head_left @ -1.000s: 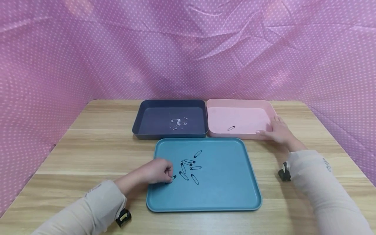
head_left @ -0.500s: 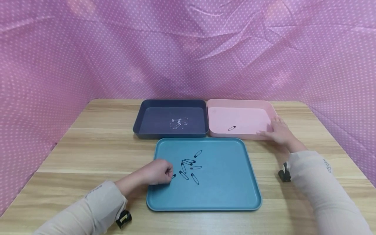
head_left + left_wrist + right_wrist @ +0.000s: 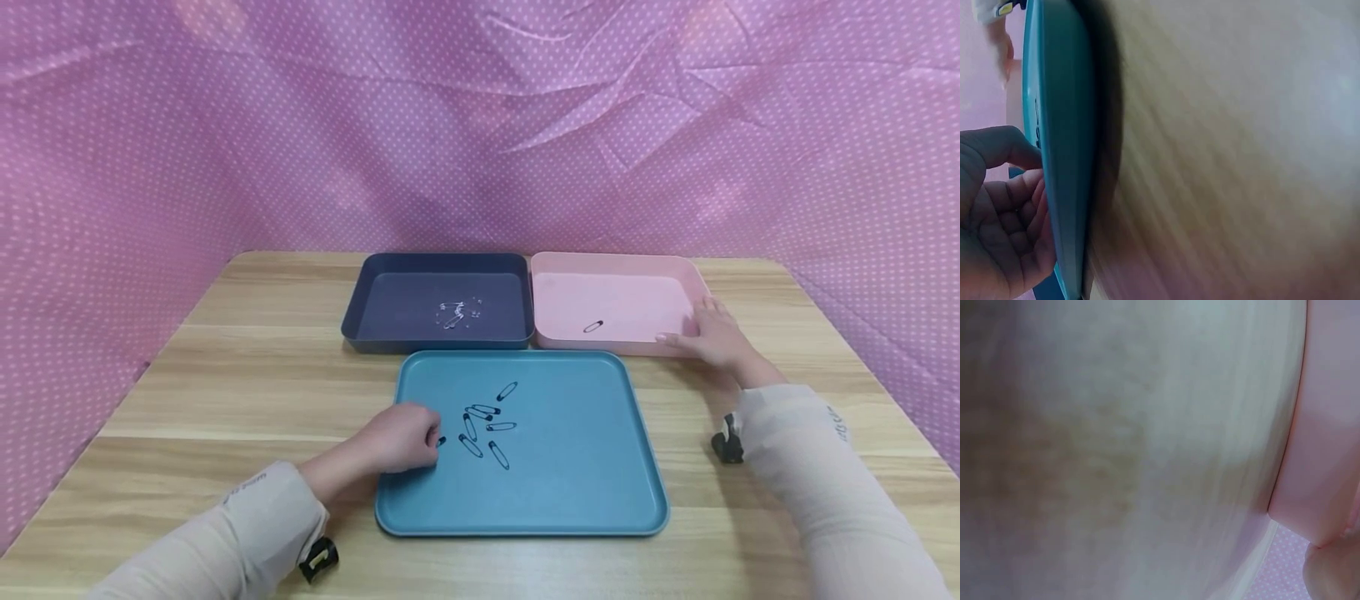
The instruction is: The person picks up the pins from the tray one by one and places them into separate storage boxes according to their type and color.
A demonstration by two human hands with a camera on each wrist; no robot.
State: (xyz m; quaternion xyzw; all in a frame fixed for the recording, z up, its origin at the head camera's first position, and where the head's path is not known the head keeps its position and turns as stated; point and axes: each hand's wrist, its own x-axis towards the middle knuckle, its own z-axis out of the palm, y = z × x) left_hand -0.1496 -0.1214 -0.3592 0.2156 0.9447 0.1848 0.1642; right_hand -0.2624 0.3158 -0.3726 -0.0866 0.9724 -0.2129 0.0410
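Observation:
My left hand (image 3: pixel 405 437) is over the left side of the teal tray (image 3: pixel 577 467), fingers curled. Its thumb and index finger pinch a safety pin (image 3: pixel 441 441); only the black head shows past the fingertips. In the left wrist view, the thumb (image 3: pixel 1007 144) and fingers meet behind the tray's rim. Several more black-headed safety pins (image 3: pixel 498 456) lie loose to the right of this hand. My right hand (image 3: pixel 716 337) rests on the near right corner of the pink tray (image 3: pixel 622 292), fingers spread along the side wall and thumb at the front rim.
A navy tray (image 3: pixel 390 308) stands behind the teal one, against the pink tray, with small silver safety pins (image 3: pixel 453 319) in it. One black-headed pin (image 3: pixel 593 326) lies in the pink tray. A pink dotted curtain (image 3: pixel 450 125) hangs around the wooden table (image 3: pixel 225 367).
The black head of the pinched safety pin has shifted slightly away from me along with the left fingertips. The right hand stays in place on the pink tray.

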